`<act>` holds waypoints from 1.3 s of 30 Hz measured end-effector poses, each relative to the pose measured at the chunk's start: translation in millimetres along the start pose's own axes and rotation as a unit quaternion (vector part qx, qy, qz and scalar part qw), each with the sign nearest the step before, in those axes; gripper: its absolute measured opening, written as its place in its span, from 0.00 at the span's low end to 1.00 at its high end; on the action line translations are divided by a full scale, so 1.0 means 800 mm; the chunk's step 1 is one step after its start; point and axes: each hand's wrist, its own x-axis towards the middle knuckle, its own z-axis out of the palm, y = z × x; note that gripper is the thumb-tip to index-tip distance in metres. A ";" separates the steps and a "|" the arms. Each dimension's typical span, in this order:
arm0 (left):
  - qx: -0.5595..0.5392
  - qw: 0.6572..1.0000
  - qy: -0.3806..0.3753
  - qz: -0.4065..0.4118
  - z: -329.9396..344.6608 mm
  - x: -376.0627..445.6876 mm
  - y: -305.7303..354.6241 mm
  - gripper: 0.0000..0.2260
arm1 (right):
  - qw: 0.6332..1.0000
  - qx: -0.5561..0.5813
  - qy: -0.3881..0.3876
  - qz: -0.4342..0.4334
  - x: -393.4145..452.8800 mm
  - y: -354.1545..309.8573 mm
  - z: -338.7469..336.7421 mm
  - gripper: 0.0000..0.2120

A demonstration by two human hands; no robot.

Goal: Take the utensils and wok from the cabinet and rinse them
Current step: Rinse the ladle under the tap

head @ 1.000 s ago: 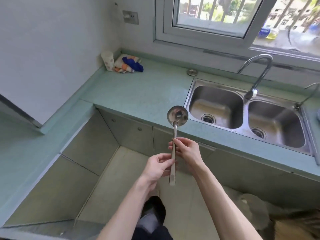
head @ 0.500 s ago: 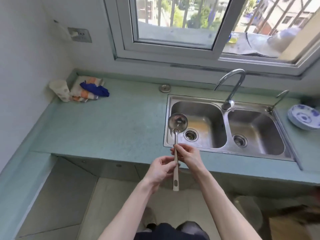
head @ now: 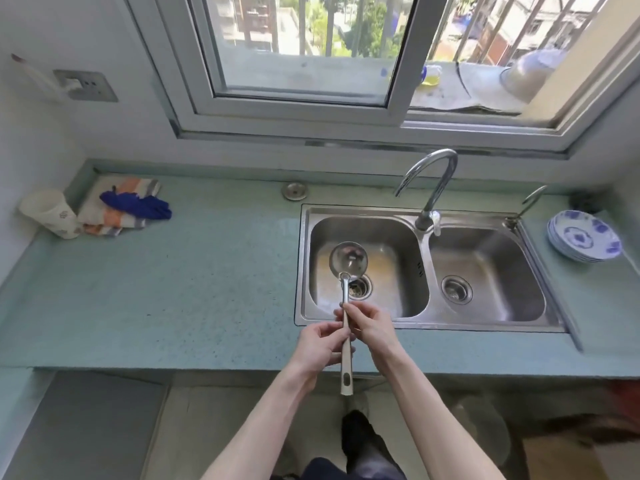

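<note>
Both hands hold a steel ladle [head: 347,263] by its pale handle, which points down toward me. Its round bowl hangs over the left basin of the double steel sink [head: 429,325], above the drain. My left hand [head: 320,344] grips the middle of the handle from the left. Slightly higher, my right hand [head: 370,323] pinches the handle from the right. The curved faucet [head: 431,188] stands behind the divider between the basins, and no water runs from it. No wok is in view.
On the green counter [head: 207,289], a paper cup [head: 50,213] and folded cloths [head: 128,206] lie at the far left. A sink plug [head: 295,190] sits by the wall. Stacked blue-patterned plates [head: 585,235] stand right of the sink. A window is behind.
I have stepped right and up to the sink. The ladle, held the same way in both hands, has moved from beside the counter edge to over the left basin.
</note>
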 end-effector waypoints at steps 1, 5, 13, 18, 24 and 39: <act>0.004 1.000 0.006 -0.002 0.008 0.008 0.001 0.06 | 1.000 0.000 -0.003 0.004 0.008 -0.002 -0.007 0.11; -0.003 1.000 0.019 -0.010 0.045 0.037 0.009 0.06 | 1.000 -0.012 -0.015 0.019 0.040 -0.020 -0.043 0.11; -0.007 0.997 0.069 -0.014 0.126 0.103 0.028 0.06 | 0.999 -0.014 -0.035 0.024 0.117 -0.061 -0.115 0.10; -0.018 0.995 0.102 -0.016 0.157 0.130 0.034 0.03 | 0.997 -0.025 -0.062 0.034 0.153 -0.077 -0.141 0.10; -0.026 0.993 0.115 -0.025 0.170 0.166 0.047 0.03 | 0.995 -0.061 -0.073 0.039 0.197 -0.088 -0.159 0.10; -0.027 0.987 0.149 -0.056 0.181 0.233 0.072 0.04 | 0.985 -0.002 0.162 0.056 0.342 -0.129 -0.276 0.17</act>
